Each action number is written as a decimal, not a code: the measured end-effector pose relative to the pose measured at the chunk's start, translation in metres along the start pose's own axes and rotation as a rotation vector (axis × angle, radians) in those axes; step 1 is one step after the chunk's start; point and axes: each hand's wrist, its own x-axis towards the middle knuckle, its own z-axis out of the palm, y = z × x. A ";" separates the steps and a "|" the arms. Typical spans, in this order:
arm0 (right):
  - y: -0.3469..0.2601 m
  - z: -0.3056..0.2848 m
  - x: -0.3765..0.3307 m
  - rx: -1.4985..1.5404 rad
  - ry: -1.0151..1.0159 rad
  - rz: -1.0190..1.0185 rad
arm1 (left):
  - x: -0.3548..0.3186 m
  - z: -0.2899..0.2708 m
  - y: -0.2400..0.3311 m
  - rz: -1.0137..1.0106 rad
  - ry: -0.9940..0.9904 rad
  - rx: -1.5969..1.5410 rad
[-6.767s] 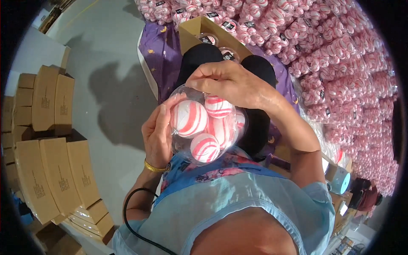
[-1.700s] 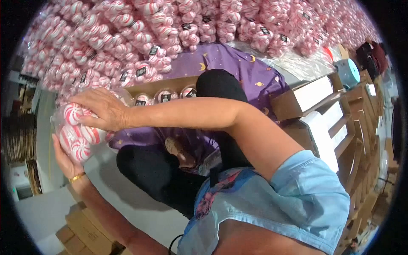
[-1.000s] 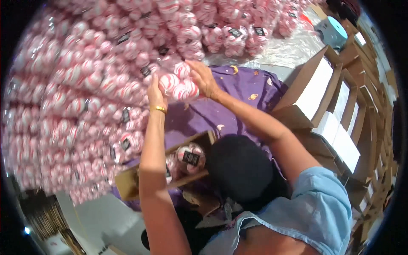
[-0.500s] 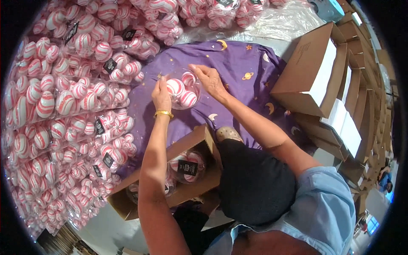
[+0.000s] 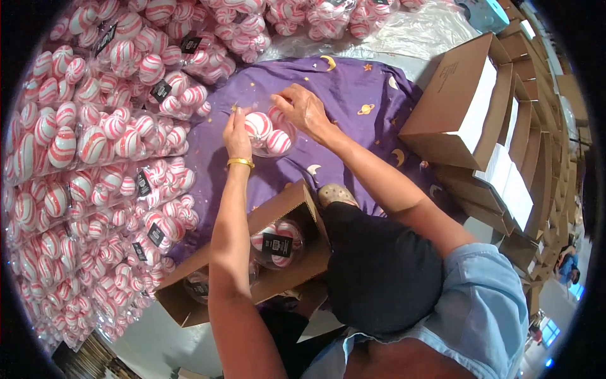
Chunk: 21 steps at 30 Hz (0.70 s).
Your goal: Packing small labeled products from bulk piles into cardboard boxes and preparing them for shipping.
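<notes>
Over the purple cloth I hold a clear plastic pack of red-and-white striped balls (image 5: pixel 278 142). My left hand (image 5: pixel 237 134), with a gold bracelet at its wrist, grips the pack's left side, thumb and fingers closed on it. At the upper right rim is my right hand (image 5: pixel 307 112), its fingers bent together on the clear plastic and partly covering one ball. Below my hands, an open cardboard box (image 5: pixel 265 218) contains similar packs (image 5: pixel 278 245) with black labels; my left forearm hides part of it.
Bagged striped balls (image 5: pixel 95 145) are heaped along the left and the far side. Under my hands spreads a purple cloth (image 5: pixel 360 88) printed with moons and stars. Open cardboard boxes (image 5: pixel 442 95) with white sheets stand at right. Clear plastic sheeting (image 5: pixel 416 31) lies behind.
My right hand has shifted slightly left and up across the pack's rim, and its fingers have curled more. The left hand keeps its grip with little movement.
</notes>
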 end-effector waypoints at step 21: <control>0.023 0.039 -0.072 0.532 -0.266 0.696 | -0.012 -0.007 -0.023 -0.303 0.097 0.052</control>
